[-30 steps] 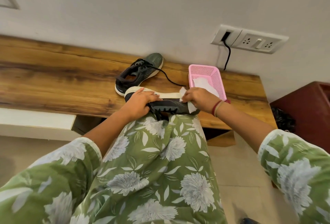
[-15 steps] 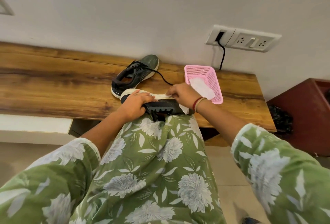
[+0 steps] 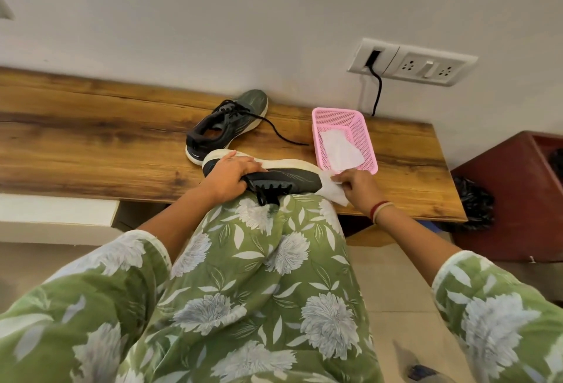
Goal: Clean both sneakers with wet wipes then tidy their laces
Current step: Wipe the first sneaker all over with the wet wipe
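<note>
Sneaker (image 3: 283, 176) has its toe hidden behind the wipe (image 3: 333, 191) pinched by right hand (image 3: 361, 189); left hand (image 3: 230, 175) grips the heel.

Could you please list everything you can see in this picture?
bench: 1, brown, along wall
near sneaker: 1, dark grey, cream sole, on its side at bench's front edge
far sneaker: 1, dark grey, upright on bench behind it
held wipe: 1, white, at near sneaker's toe
basket: 1, pink, on bench, right
basket wipe: 1, white, in basket
socket plate: 1, white, on wall
cable: 1, black, from socket plate down to bench
box: 1, dark red, right of bench
bag: 1, black, beside box
left grip: 1, bare, holds near sneaker's heel end
right grip: 1, bare, pinches held wipe
</note>
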Action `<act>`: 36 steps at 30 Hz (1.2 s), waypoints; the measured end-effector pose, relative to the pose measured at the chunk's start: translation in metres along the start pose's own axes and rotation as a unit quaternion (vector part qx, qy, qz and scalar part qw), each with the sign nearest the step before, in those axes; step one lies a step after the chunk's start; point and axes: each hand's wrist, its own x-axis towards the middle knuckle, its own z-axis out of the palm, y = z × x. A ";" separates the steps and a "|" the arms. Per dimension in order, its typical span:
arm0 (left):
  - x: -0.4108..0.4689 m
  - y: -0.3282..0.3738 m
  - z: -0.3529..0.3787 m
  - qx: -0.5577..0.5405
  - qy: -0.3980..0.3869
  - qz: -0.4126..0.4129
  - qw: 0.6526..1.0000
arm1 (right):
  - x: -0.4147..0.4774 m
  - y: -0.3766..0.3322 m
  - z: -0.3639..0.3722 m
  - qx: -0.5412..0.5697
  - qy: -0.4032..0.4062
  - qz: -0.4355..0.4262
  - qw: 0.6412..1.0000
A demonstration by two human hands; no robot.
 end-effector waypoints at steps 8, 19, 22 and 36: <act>-0.002 0.002 -0.001 0.009 -0.012 -0.001 1.000 | 0.045 -0.082 0.002 0.011 0.006 -0.058 0.998; 0.000 -0.002 0.002 -0.006 0.006 -0.003 1.000 | 0.013 -0.030 0.023 -0.189 0.023 -0.177 0.966; 0.000 -0.001 0.004 0.001 0.007 0.000 1.000 | 0.005 -0.017 0.024 -0.169 0.024 -0.153 0.973; -0.002 -0.006 0.006 -0.014 0.020 -0.011 1.000 | 0.005 -0.036 0.008 0.062 0.116 0.029 0.991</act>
